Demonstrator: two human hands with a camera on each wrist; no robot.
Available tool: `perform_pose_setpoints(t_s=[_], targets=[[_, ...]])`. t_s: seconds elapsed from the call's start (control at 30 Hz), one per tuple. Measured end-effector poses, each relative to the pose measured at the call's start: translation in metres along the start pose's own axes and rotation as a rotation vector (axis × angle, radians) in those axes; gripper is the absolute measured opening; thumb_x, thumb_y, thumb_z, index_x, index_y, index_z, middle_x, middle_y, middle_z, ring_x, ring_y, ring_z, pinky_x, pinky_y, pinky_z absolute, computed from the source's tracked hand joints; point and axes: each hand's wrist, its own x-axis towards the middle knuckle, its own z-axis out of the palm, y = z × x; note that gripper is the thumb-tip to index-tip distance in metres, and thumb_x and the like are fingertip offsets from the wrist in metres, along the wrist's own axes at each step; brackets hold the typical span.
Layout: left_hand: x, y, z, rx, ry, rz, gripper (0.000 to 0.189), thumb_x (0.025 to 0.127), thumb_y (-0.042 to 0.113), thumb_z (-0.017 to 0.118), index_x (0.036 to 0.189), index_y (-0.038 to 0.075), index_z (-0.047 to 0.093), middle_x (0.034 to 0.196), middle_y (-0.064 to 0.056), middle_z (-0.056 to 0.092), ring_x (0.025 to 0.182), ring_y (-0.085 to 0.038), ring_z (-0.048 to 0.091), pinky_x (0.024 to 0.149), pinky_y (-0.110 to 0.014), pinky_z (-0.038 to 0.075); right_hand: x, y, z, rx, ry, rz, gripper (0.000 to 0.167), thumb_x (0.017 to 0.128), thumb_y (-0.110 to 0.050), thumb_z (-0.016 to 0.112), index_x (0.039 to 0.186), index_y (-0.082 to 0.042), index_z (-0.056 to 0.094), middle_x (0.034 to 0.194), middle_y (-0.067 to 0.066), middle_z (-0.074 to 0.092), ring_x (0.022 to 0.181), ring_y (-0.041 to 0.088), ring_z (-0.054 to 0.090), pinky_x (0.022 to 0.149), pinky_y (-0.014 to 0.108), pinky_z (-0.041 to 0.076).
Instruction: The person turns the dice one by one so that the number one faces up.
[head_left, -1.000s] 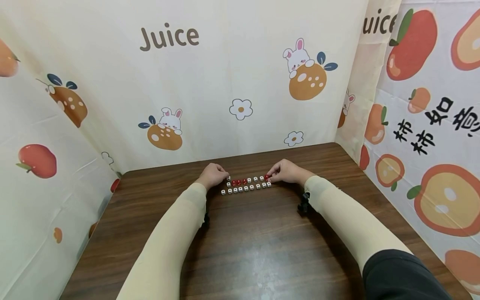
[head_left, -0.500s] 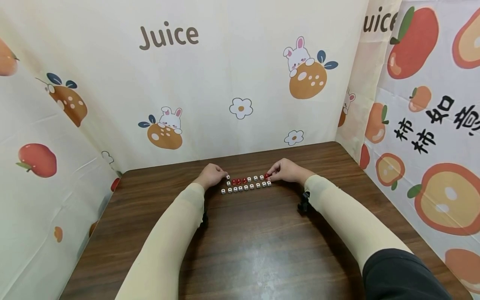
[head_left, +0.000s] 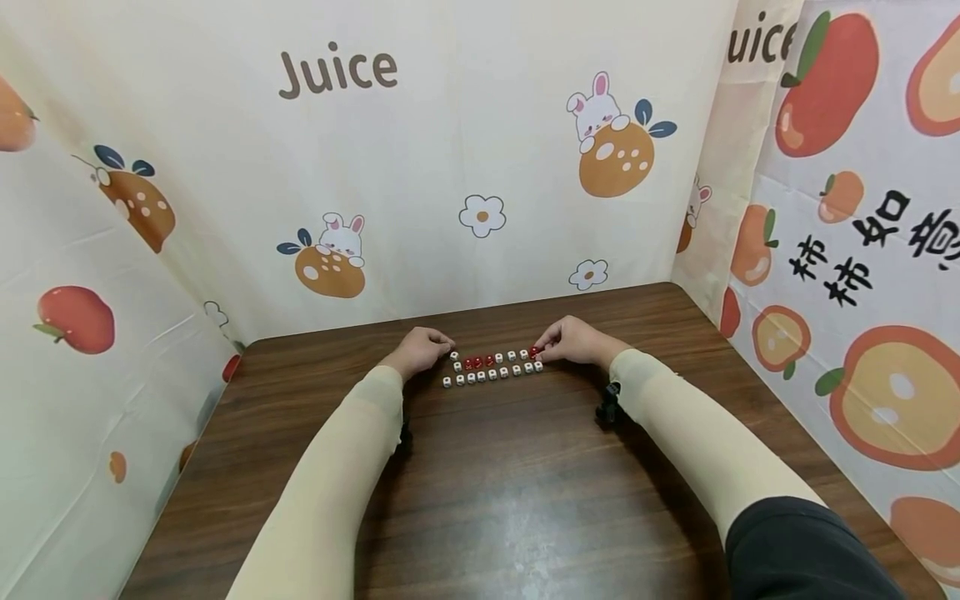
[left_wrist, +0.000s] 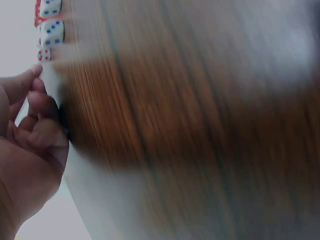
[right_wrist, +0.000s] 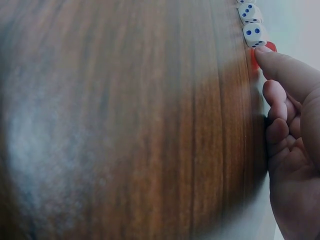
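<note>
Two long rows of small dice lie on the table. In the head view, my left hand (head_left: 420, 350) is at their left end, fingertips pinched at a white die (head_left: 454, 356) behind the rows. The left wrist view shows its fingertips (left_wrist: 37, 71) right by a white die with red pips (left_wrist: 44, 54). My right hand (head_left: 576, 341) pinches a red die (head_left: 534, 352) at the right end of the back row. In the right wrist view, its thumb covers part of this red die, beside a white die with blue pips (right_wrist: 255, 35).
The front row of white dice (head_left: 482, 377) runs just before the back row, which mixes three red dice (head_left: 478, 363) with white ones. Dark wood table (head_left: 495, 500) spreads toward me. A printed curtain (head_left: 420, 150) stands behind the table, another (head_left: 832, 250) at right.
My left hand has moved slightly left, and the white die at its fingertips has shifted left with it. My right hand stays in place at the red die.
</note>
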Motion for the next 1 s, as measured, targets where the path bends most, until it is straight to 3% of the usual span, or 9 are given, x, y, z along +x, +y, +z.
perform_pose_setpoints(t_s=[0.07,0.2,0.37,0.7,0.87,1.0], targets=[[-0.015,0.012,-0.003,-0.005,-0.023,0.003,0.029,0.114,0.012,0.065,0.138,0.01,0.082,0.146,-0.016,0.073,0.107,-0.025,0.062,0.091,-0.038,0.054,0.001,0.001,-0.001,0.006,0.0,-0.002,0.017,0.097,-0.017,0.089,0.112,-0.009,0.091,0.079,-0.005,0.075,0.071,0.011,0.056,0.069,0.027,0.047],[-0.024,0.018,-0.005,0.027,-0.037,0.034,0.035,0.11,0.005,0.071,0.143,0.01,0.08,0.134,-0.015,0.073,0.105,-0.021,0.057,0.09,-0.034,0.05,0.002,0.002,-0.001,0.012,-0.004,-0.007,0.017,0.097,-0.018,0.089,0.112,-0.009,0.091,0.079,-0.005,0.075,0.071,0.011,0.056,0.069,0.027,0.047],[-0.024,0.019,-0.003,0.062,-0.031,0.07,0.034,0.107,0.01,0.08,0.141,0.008,0.081,0.119,-0.012,0.076,0.102,-0.02,0.06,0.092,-0.034,0.053,0.002,0.002,-0.001,0.012,-0.001,-0.009,0.017,0.096,-0.017,0.089,0.112,-0.01,0.091,0.08,-0.005,0.076,0.071,0.011,0.056,0.069,0.026,0.047],[-0.023,0.014,0.002,0.091,0.016,0.06,0.02,0.104,0.015,0.084,0.122,0.006,0.088,0.13,-0.013,0.083,0.117,-0.023,0.07,0.109,-0.046,0.058,0.001,0.001,0.0,0.023,-0.003,0.004,0.018,0.098,-0.021,0.091,0.112,-0.009,0.091,0.083,-0.004,0.077,0.072,0.012,0.057,0.07,0.028,0.049],[-0.024,0.01,0.001,0.074,0.036,0.062,0.018,0.105,0.018,0.084,0.118,0.006,0.089,0.127,-0.013,0.083,0.114,-0.023,0.07,0.108,-0.045,0.058,0.003,0.003,0.001,0.027,-0.006,0.001,0.018,0.097,-0.021,0.091,0.112,-0.01,0.091,0.083,-0.005,0.078,0.073,0.011,0.058,0.071,0.028,0.049],[-0.028,0.009,-0.003,0.04,0.045,0.054,0.021,0.105,0.022,0.085,0.119,0.007,0.088,0.126,-0.012,0.082,0.107,-0.02,0.066,0.098,-0.038,0.057,0.0,0.003,0.0,0.035,-0.008,0.009,0.018,0.097,-0.018,0.09,0.113,-0.009,0.091,0.083,-0.003,0.077,0.07,0.012,0.057,0.07,0.029,0.05]])
